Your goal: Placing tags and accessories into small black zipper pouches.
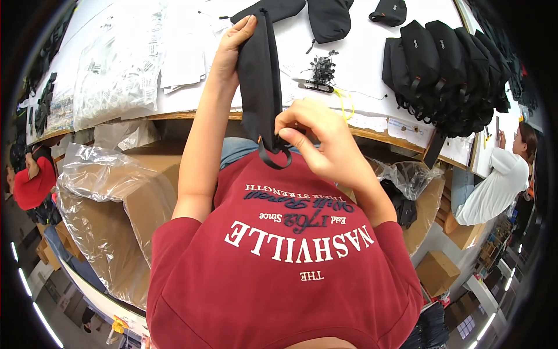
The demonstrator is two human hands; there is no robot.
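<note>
A long, slim black zip pouch (257, 87) is held up over the table's front edge, one end away from me and the other near my chest. My left hand (232, 49) is closed round its far end, thumb on top. At the near end, my right hand (319, 134) pinches the pouch's corner beside the zip. The small part between those fingertips is hidden. A black strap loop (278, 164) hangs from this end, with a small orange tab by it. Beyond my right hand lies a small heap of black cord pulls (323, 71) on the white table (360, 64).
More black pouches (330, 20) lie at the back, and a large stack of them (444, 64) fills the right. Clear plastic bags (119, 64) and papers (183, 67) lie left. Plastic-lined cartons (110, 203) stand below the edge. Another person (494, 180) sits at right.
</note>
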